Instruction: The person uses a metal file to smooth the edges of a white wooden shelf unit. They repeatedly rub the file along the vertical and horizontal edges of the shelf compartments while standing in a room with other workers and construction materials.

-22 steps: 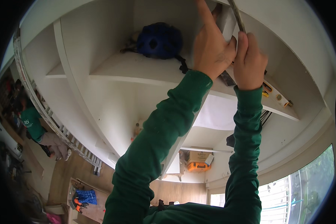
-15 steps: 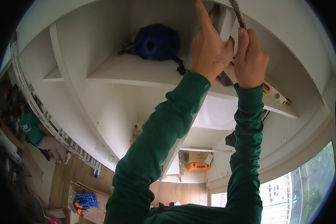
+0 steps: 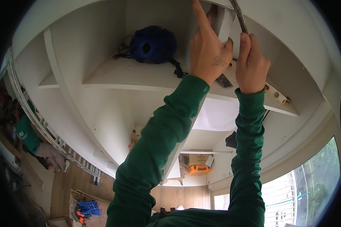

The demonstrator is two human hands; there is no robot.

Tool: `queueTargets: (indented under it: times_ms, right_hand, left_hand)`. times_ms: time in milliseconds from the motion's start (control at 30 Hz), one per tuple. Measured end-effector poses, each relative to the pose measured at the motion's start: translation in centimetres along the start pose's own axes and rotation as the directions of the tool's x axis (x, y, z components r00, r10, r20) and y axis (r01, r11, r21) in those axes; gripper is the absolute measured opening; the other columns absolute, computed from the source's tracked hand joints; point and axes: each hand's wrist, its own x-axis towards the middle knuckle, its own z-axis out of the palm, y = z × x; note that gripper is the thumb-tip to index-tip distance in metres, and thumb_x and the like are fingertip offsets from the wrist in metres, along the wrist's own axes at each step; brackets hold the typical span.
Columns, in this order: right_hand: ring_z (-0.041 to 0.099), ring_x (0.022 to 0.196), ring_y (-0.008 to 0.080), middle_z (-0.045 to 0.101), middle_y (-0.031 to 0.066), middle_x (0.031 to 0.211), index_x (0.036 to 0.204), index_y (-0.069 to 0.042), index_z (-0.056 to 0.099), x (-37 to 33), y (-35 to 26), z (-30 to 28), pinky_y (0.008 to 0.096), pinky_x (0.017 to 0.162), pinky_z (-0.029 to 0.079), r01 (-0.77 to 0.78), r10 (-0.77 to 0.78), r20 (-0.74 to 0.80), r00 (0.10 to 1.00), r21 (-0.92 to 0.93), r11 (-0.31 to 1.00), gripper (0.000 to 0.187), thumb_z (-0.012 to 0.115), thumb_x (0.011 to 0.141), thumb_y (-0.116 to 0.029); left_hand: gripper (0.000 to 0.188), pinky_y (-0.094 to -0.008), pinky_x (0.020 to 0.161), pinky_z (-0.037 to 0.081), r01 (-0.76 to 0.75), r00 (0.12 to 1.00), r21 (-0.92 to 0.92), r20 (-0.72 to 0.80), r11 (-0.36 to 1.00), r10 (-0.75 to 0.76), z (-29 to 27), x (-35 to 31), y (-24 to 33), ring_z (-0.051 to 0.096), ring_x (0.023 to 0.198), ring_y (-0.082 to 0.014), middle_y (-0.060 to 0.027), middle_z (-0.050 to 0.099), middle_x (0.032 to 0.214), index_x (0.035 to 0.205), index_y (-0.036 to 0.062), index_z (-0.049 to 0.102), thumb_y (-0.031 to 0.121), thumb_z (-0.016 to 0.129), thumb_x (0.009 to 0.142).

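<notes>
On the white cabinet shelf (image 3: 113, 75): blue bicycle helmet (image 3: 152, 44), dark flat blade (image 3: 225, 80), spirit level (image 3: 277, 94) at right.

Thin bar (image 3: 239, 17), 1 o'clock: mottled dark brown. Sleeves (image 3: 149, 142): plain green. Helmet (image 3: 153, 44), 12 o'clock: blue; its strap (image 3: 178, 69) is black. Shelving (image 3: 117, 77): plain white. Case (image 3: 199, 170), 5 o'clock: orange. Co-worker's shirt (image 3: 27, 133), 9 o'clock: green.

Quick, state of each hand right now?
Left hand: index finger extended beside the white upright divider; grip cannot be told.
Right hand: closed, holding a thin dark bar.
</notes>
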Motion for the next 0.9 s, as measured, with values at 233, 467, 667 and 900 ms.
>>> queueTargets:
  times_ms: [233,467,667,900]
  right_hand:
    - [0.043,0.047,0.0307,0.049,0.0142,0.056,0.083,-0.003,0.052,-1.3,0.4,0.0,0.0338,0.044,0.039,-0.062,0.063,-0.011,0.998,0.101,0.993,0.03,0.05,0.105,-0.023]
    - [0.034,0.044,0.0267,0.042,0.0151,0.054,0.083,-0.002,0.053,-2.0,0.6,-0.1,0.0313,0.044,0.035,-0.06,0.062,-0.034,0.997,0.064,0.996,0.032,0.049,0.105,-0.024]
    - [0.036,0.045,0.0268,0.043,0.0148,0.056,0.086,-0.002,0.055,-2.1,1.2,-0.2,0.0318,0.044,0.035,-0.013,0.017,-0.06,0.998,0.072,0.997,0.032,0.047,0.106,-0.025]
    - [0.036,0.045,0.0241,0.044,0.0138,0.057,0.085,-0.002,0.054,-2.5,1.1,-0.5,0.0314,0.045,0.035,-0.082,0.082,0.001,0.997,0.058,0.995,0.032,0.047,0.107,-0.024]
  left_hand:
    - [0.101,-0.0439,0.092,0.052,-0.043,0.998,-0.017,-0.036,0.999,0.042,0.4,-0.2,-0.4,0.06,0.115,-0.047,-0.0339,0.05,0.138,0.153,-0.0025,-0.007,0.002,0.063,0.08]
    - [0.099,-0.0426,0.094,0.051,0.014,1.0,-0.078,-0.025,0.997,-0.016,0.6,-0.4,-0.4,0.059,0.117,-0.0453,-0.0348,0.05,0.138,0.153,-0.0028,-0.007,0.001,0.062,0.081]
    - [0.1,-0.0432,0.094,0.051,-0.172,0.982,-0.021,-0.075,0.985,0.17,0.7,0.2,-0.6,0.06,0.117,-0.0457,-0.0344,0.051,0.137,0.153,-0.0017,-0.007,0.002,0.062,0.081]
    - [0.101,-0.0428,0.095,0.051,-0.031,0.999,0.001,-0.034,1.0,0.031,0.6,-0.6,0.1,0.059,0.117,-0.0463,-0.0351,0.051,0.136,0.153,-0.001,-0.008,0.003,0.064,0.082]
